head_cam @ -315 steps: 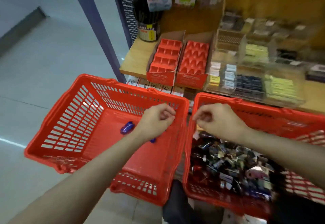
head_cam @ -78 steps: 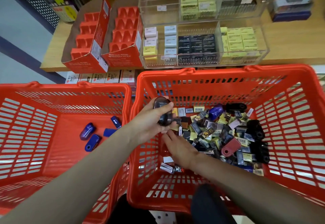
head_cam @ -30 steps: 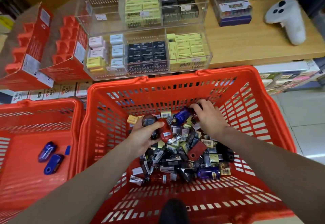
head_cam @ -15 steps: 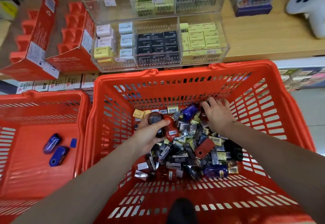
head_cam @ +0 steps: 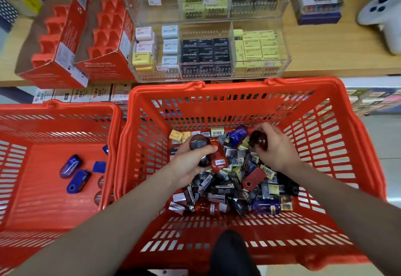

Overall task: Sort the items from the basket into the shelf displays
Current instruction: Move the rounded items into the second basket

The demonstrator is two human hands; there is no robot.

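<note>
Right hand (head_cam: 273, 150) now lifts dark-red piece (head_cam: 259, 141) — previously buried.

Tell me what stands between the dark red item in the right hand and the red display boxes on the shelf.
The basket's far wall rises between the dark red item and the red display boxes; lifted above it, nothing visible blocks.

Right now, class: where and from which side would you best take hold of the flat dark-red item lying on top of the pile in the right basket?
Probably pinch the dark-red item across its two long edges, coming from above. It lies flat and uncovered on the pile, nearer the right hand, with its sides hemmed in by small packets.
</note>
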